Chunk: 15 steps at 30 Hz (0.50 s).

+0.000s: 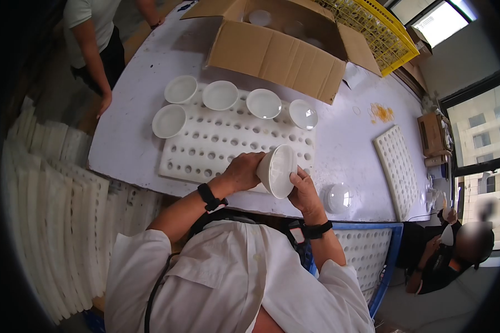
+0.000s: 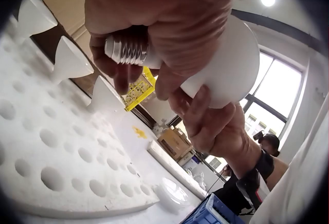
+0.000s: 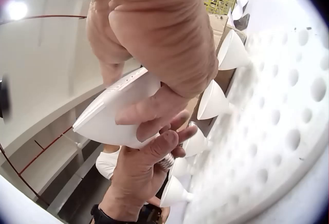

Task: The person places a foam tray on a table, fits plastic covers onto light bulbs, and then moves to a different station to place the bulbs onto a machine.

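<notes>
A white cone-shaped light bulb with a metal screw base is held between both hands above the near edge of a perforated white foam board. My left hand grips the bulb's narrow end, fingers curled round it beside the screw base. At the wide end, my right hand pinches the rim, thumb on the front face and fingers along the outer side. Several similar white bulbs stand in the board's holes, wide ends up. Some carry a shiny clear-looking cover.
A clear dome-shaped cover lies right of the board. An open cardboard box and a yellow crate are at the back. Another foam board lies right, near orange bits. People stand at left and right.
</notes>
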Motion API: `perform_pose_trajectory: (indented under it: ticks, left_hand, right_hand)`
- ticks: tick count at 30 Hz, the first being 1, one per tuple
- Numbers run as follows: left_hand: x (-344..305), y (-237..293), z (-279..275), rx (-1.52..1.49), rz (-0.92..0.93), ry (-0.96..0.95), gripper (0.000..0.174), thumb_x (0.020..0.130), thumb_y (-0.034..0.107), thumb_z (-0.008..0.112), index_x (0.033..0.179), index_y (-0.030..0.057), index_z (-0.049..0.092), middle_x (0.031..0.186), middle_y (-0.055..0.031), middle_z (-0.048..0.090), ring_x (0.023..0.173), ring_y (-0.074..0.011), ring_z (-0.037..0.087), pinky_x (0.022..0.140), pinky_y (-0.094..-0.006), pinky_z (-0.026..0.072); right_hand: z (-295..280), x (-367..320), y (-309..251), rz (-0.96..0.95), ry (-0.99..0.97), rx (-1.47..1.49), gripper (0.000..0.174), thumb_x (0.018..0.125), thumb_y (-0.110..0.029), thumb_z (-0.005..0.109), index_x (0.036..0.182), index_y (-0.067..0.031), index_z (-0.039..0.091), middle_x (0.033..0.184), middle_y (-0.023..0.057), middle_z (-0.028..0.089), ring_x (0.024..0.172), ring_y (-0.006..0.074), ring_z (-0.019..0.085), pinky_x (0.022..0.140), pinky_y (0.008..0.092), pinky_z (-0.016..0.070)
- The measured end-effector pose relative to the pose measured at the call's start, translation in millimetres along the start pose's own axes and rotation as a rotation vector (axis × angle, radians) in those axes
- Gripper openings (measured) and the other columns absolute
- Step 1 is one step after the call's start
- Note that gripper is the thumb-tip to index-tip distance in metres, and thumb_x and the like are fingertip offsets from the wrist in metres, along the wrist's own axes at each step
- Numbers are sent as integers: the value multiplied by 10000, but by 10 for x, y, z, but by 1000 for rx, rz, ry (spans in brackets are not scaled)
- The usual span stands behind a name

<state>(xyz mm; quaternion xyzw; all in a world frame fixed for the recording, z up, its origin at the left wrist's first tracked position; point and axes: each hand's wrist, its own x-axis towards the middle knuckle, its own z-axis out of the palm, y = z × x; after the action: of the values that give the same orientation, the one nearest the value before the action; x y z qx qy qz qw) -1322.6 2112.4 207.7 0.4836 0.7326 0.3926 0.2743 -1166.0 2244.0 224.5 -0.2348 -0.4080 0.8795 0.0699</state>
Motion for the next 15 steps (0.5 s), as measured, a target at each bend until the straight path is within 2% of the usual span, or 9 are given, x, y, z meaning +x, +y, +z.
perform_pose_trajectory:
  ticks: [2, 3, 5, 6, 7, 8, 9, 10, 15]
  left_hand:
    - [-54, 54, -89, 298, 268, 130, 776, 638, 189, 750, 1292, 8, 373, 1298, -207, 434, 1231, -321, 401, 925, -375, 440]
    - [-104, 137, -194, 300, 274, 121, 776, 638, 189, 750, 1292, 8, 373, 1298, -207, 434, 1231, -321, 401, 925, -375, 440]
    - [-191, 305, -398, -391, 35, -207, 998, 616, 259, 790, 1385, 6, 205, 1417, -180, 269, 1332, -305, 221, 1028, -396, 337]
    - [-226, 311, -341, -650, 110, -164, 911, 725, 336, 728, 1393, 9, 203, 1424, -159, 274, 1319, -264, 259, 1058, -386, 273]
    - [-222, 290, -274, -648, 106, -169, 911, 725, 336, 728, 1393, 9, 203, 1424, -159, 274, 1319, -264, 259, 1058, -386, 273]
    - [-204, 255, -199, -586, 147, -34, 838, 779, 356, 669, 1391, 9, 213, 1427, -162, 269, 1315, -263, 268, 1064, -378, 250]
    - [-196, 275, -162, -520, 189, 100, 769, 834, 376, 609, 1389, 8, 222, 1431, -164, 264, 1312, -262, 277, 1070, -370, 227]
    - [-218, 307, -131, -588, 218, 156, 620, 874, 364, 552, 1331, 5, 335, 1429, -200, 256, 1348, -310, 182, 1069, -389, 218]
    - [-260, 374, -136, -611, 317, 263, 597, 870, 381, 547, 1294, -7, 392, 1415, -190, 292, 1342, -306, 211, 1073, -391, 208]
  right_hand:
    - [-4, -7, 5, -52, 9, 33, 505, 816, -176, 641, 1251, -22, 438, 1120, 102, 559, 1020, 204, 559, 814, 327, 505]
    - [3, -20, -17, -89, 19, -38, 512, 809, -164, 650, 1252, -19, 437, 1127, 101, 556, 1022, 199, 555, 829, 327, 497]
    - [67, -52, -76, -129, 32, -103, 520, 802, -152, 659, 1252, -15, 436, 1134, 99, 553, 1024, 195, 551, 844, 327, 489]
    - [134, -80, -109, -188, 46, -197, 536, 790, -131, 672, 1255, -13, 433, 1143, 102, 549, 1036, 189, 543, 862, 325, 477]
    - [172, -98, -114, -244, 59, -292, 552, 778, -110, 686, 1257, -11, 430, 1152, 104, 545, 1048, 183, 534, 881, 322, 465]
    - [188, -93, -91, -241, 61, -288, 552, 778, -110, 686, 1257, -11, 430, 1152, 104, 545, 1048, 183, 534, 881, 322, 465]
    - [210, -82, -64, -338, 47, -365, 576, 764, -82, 696, 1266, -10, 425, 1166, 103, 538, 1063, 181, 523, 903, 322, 448]
    - [231, -77, -43, -436, 34, -442, 601, 750, -54, 707, 1275, -9, 419, 1180, 102, 531, 1078, 180, 513, 924, 321, 432]
    - [355, -161, -54, -506, 12, -443, 634, 733, -9, 711, 1291, 0, 410, 1227, 104, 506, 1100, 176, 496, 948, 320, 406]
